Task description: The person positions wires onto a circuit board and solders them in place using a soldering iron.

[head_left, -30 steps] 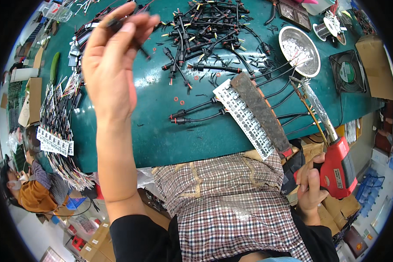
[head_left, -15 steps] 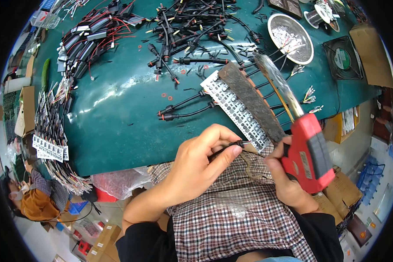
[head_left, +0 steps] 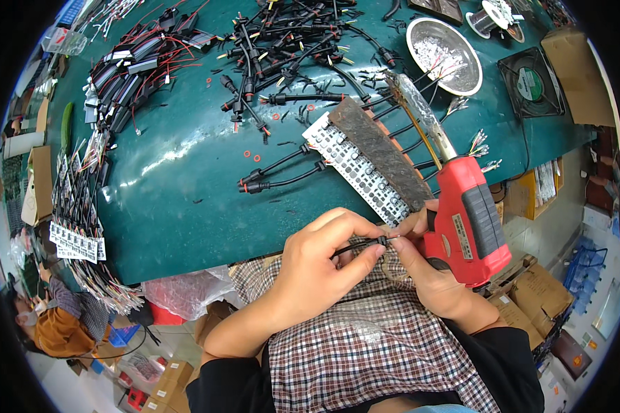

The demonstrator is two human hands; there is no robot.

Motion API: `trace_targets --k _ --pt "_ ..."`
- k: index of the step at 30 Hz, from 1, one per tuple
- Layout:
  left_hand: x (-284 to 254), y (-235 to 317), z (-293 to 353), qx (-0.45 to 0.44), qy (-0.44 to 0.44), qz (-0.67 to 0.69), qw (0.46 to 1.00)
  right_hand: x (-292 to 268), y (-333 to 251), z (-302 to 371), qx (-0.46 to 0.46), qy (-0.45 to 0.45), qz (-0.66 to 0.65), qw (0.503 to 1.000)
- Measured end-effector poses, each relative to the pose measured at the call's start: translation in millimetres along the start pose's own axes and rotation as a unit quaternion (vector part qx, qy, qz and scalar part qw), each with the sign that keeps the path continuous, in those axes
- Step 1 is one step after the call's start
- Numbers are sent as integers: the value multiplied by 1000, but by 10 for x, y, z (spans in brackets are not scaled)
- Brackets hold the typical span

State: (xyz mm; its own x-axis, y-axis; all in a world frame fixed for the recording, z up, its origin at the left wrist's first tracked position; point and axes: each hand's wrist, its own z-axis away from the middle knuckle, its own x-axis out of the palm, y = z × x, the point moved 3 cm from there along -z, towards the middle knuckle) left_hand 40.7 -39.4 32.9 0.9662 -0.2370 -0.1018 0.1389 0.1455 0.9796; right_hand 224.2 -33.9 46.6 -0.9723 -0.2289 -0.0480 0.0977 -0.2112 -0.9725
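My left hand (head_left: 313, 258) pinches a short black cable (head_left: 355, 246) near its stripped end, above my checked apron (head_left: 365, 323). My right hand (head_left: 437, 283) holds a red and black soldering gun (head_left: 461, 220), its metal barrel pointing away over the table. With thumb and forefinger, that same hand touches the thin wires at the cable's end. Beyond them on the green table (head_left: 186, 220) lies a white strip of circuit boards (head_left: 354, 175). A rough dark bar (head_left: 382, 158) rests along the strip, and several black cables extend from both sides.
Heaps of black connector cables (head_left: 289, 55) and red-wired black parts (head_left: 134, 76) cover the far side. A metal bowl (head_left: 474, 82), a solder spool (head_left: 485, 20) and a square fan (head_left: 530, 86) stand at the far right. Bundled wired boards (head_left: 76, 241) hang over the left edge.
My right hand has come left with the soldering gun, and its fingertips now meet the cable's end beside my left hand. The view has shifted slightly.
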Motion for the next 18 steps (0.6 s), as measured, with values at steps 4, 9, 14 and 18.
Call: trace_targets --k 4,9,14,18 --pt "12 144 3 110 4 -183 977 -23 -17 6 -31 -23 51 998" --pt "29 124 67 190 45 -181 964 -5 -155 -10 -62 -39 53 996" --pt "188 -32 122 93 105 -29 990 3 -275 -11 -105 -27 140 984" --pt "190 -98 133 16 126 70 989 -7 -190 -2 -107 -42 153 981"
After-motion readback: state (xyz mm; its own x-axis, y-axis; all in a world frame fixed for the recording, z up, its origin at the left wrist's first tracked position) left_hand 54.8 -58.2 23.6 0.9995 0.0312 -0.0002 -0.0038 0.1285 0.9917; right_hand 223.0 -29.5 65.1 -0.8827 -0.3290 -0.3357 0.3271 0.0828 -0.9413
